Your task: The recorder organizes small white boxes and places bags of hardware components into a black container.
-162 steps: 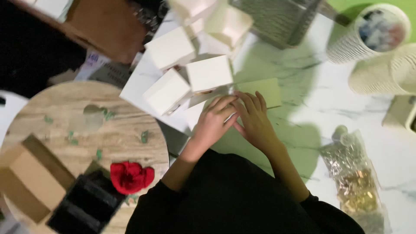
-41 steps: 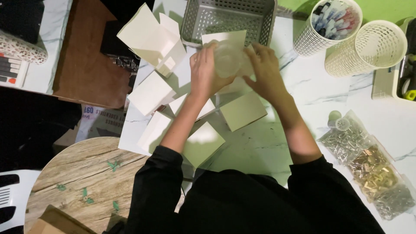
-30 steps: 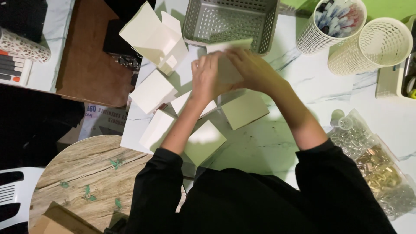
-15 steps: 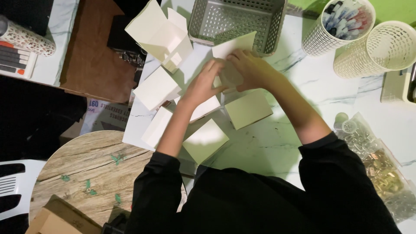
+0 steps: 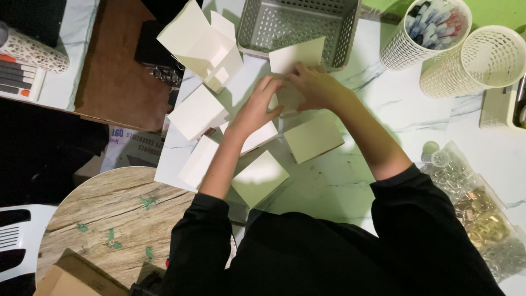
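Left hand [image 5: 257,107]: I press it on the white card box [image 5: 296,66], steadying a fold.
Right hand [image 5: 318,87]: pinches the same box.
Grey basket [image 5: 298,22]: just behind.

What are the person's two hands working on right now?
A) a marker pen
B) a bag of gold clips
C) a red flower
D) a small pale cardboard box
D: the left hand and right hand meet on a small pale cardboard box in front of the grey basket.
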